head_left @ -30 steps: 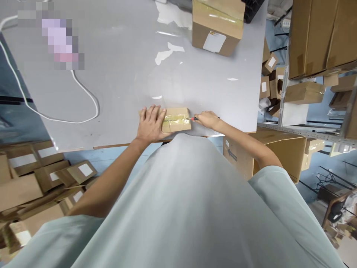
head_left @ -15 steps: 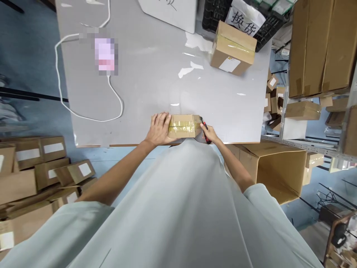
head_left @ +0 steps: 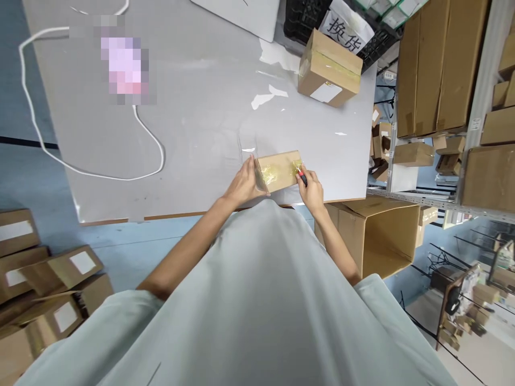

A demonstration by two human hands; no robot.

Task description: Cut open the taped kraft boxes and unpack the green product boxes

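Observation:
A small cardboard box [head_left: 280, 167] with shiny yellowish tape lies tilted near the front edge of the grey table [head_left: 193, 118]. My left hand [head_left: 246, 182] grips its left end, thumb low and fingers along the side. In my right hand [head_left: 312, 191] is a red and black utility knife [head_left: 302, 178], its front end against the taped right end of the box. The blade itself is too small to make out.
A larger taped box [head_left: 330, 68] stands at the back right before a black crate [head_left: 306, 21]. A white cable [head_left: 155, 139] loops on the left. An open carton [head_left: 390, 236] sits right of the table; several boxes [head_left: 82, 262] are stacked lower left.
The small box has turned, its right end swinging away from me. My right hand has brought the knife from beside the box onto its taped right end. The view has shifted right.

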